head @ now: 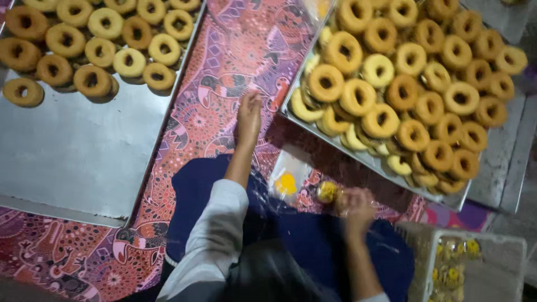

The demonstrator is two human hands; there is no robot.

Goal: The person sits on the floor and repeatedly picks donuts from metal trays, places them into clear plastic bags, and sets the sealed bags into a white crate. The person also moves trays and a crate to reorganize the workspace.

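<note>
Doughnuts (92,39) are spread on the left tray (72,151). Patterned cloth (224,72) is touched by the left hand (249,114), its fingers loosely curled. A clear bag (288,179) lies between the hands. A wrapped doughnut (328,192) is gripped by the right hand (356,207), below the heaped right tray (369,159).

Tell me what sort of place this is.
Probably a small home bakery or snack workshop, with the work done on the floor: two big metal trays of ring-shaped doughnuts lie on a patterned mat, and the right hand holds a doughnut in clear plastic wrap.
</note>
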